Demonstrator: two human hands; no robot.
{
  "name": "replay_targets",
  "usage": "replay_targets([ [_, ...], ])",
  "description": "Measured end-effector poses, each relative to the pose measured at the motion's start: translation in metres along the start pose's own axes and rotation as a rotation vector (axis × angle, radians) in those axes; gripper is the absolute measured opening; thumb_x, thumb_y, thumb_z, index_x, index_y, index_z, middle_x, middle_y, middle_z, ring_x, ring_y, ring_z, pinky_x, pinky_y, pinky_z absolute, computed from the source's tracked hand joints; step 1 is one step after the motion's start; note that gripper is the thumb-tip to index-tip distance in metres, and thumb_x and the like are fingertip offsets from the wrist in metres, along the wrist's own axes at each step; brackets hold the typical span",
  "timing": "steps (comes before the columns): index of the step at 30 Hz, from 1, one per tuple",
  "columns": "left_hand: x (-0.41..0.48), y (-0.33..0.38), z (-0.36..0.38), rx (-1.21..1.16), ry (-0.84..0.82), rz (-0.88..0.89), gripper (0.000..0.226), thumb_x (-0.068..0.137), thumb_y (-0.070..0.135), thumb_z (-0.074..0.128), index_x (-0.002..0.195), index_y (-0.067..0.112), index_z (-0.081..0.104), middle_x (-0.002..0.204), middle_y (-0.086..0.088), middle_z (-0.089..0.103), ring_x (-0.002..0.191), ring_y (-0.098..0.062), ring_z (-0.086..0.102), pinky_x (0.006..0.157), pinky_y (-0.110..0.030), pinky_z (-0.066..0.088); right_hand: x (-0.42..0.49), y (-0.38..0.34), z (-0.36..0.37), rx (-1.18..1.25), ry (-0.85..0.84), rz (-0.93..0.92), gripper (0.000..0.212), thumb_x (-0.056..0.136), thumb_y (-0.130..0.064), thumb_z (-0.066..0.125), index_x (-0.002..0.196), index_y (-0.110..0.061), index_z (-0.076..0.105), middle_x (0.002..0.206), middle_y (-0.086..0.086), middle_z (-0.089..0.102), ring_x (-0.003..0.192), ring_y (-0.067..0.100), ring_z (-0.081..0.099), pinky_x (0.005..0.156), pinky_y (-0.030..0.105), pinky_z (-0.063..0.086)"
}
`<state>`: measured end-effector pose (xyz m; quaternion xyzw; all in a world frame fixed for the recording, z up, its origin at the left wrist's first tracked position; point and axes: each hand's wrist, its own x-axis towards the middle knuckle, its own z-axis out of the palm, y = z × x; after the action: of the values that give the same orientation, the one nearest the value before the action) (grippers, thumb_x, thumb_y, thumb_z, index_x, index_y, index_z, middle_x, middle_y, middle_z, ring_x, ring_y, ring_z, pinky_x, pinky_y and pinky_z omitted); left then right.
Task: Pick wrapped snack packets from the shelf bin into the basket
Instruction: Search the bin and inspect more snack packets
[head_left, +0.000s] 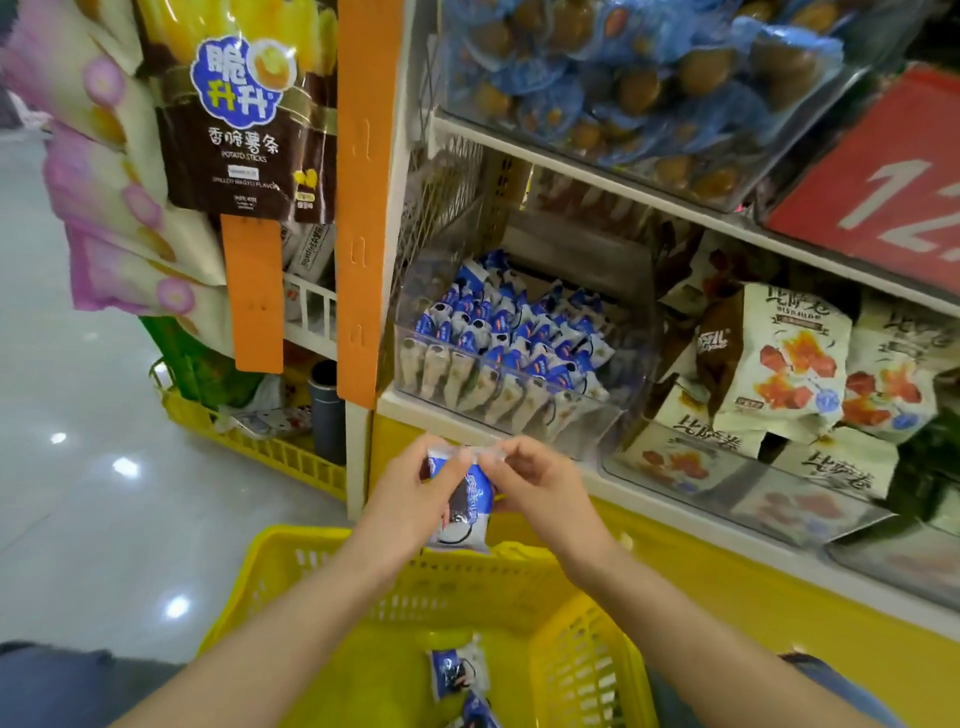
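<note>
The packet (464, 512) is blue and white. It hangs in the air just over the far rim of the basket (291, 553). It is lower and nearer than the bin (519, 410) on the shelf (358, 457).

Both hands hold the packet by its top edge. The left hand (410, 493) pinches the left part of that edge with fingers and thumb. The right hand (537, 483) pinches the right part. The rest of the packet dangles free.

I think the job now is to put this packet in the basket. Other packets (457, 670) lie on the basket floor, on the near side.

Here is how to do it well. Bring the packet a bit nearer, so it is over the open middle and not over the rim. If it drops from here, it may hit the rim and fall out onto the floor.

Do not pull the hands apart, because the thin wrap could tear. Do not squeeze the fat part, because the snack inside may crack.

Lower it a little, then let go with both hands at once so it falls flat. Or let one hand go first and set it down with the other.

After that, one hand can reach up and over the clear front wall of the bin. Many more packets stand there in rows.
</note>
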<state>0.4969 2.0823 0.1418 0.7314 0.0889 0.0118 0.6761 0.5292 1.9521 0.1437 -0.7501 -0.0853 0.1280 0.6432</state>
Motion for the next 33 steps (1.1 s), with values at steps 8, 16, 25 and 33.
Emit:
replay_targets([
  [8,0.004,-0.016,0.011,-0.142,0.003,-0.168,0.029,0.093,0.023,0.053,0.065,0.015,0.051,0.059,-0.001,0.057,0.055,-0.009,0.059,0.048,-0.018,0.043,-0.01,0.01,-0.008,-0.748,0.073,-0.417,0.004,0.087,-0.02,0.061,0.089,-0.017,0.064,0.077,-0.015,0.057,0.072,0.002,0.053,0.066,0.02,0.042],
  [16,0.01,-0.008,0.013,-0.243,-0.179,-0.294,0.023,0.082,0.029,0.065,0.098,0.014,0.06,0.088,-0.008,0.071,0.072,-0.016,0.069,0.061,-0.028,0.055,-0.005,0.002,-0.02,-0.462,0.309,-0.302,0.009,0.089,-0.016,0.058,0.082,-0.02,0.059,0.071,-0.01,0.06,0.065,0.003,0.056,0.061,0.012,0.045],
  [25,0.016,-0.01,0.003,-0.142,0.136,0.037,0.008,0.09,0.02,0.057,0.086,0.023,0.063,0.083,0.002,0.069,0.071,-0.007,0.066,0.059,-0.015,0.054,-0.006,-0.001,-0.026,-0.069,0.008,0.207,0.02,0.088,-0.001,0.056,0.105,-0.01,0.05,0.096,0.015,0.066,0.07,0.009,0.063,0.061,0.018,0.055],
  [33,0.013,-0.013,0.003,0.476,0.198,0.433,0.017,0.089,0.017,0.056,0.072,0.019,0.056,0.064,0.012,0.055,0.068,0.007,0.055,0.057,-0.006,0.038,-0.01,0.014,-0.016,-0.533,-0.043,-0.048,0.046,0.079,-0.035,0.069,0.12,-0.028,0.047,0.114,-0.015,0.056,0.105,-0.002,0.05,0.083,0.011,0.04],
])
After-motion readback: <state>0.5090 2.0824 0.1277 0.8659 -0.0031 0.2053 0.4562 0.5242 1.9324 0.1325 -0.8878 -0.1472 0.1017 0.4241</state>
